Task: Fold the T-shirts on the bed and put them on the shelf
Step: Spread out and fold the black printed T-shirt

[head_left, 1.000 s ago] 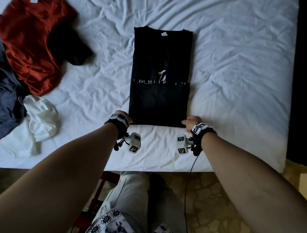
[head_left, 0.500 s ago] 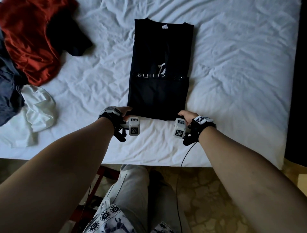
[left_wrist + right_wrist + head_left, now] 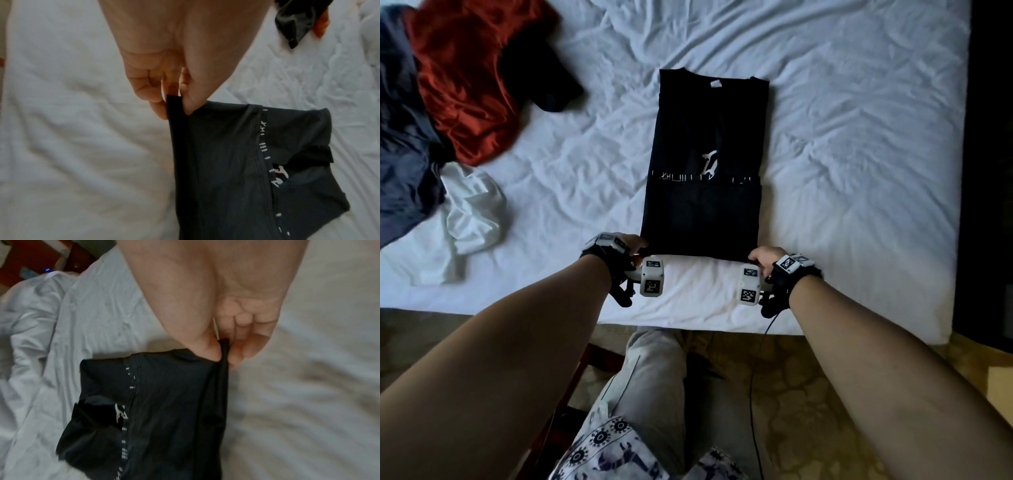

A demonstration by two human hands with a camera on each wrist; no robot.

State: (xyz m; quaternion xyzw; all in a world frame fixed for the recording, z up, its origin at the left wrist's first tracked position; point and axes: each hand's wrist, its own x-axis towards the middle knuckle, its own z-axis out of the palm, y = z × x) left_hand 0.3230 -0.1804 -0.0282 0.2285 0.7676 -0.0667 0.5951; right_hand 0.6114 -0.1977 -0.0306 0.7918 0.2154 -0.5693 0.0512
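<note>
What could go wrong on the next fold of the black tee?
1. Both the left hand and the right hand only pinch the near corners of the black T-shirt, so thin fabric could slip out mid-lift.
2. The earlier fold may fall open when lifted.
3. The white bedsheet is rumpled, so the fold may land uneven.

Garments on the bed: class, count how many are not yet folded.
4: a red one, a black one beside it, a dark blue one at the left edge, a white one below. The heap may hide more.
</note>
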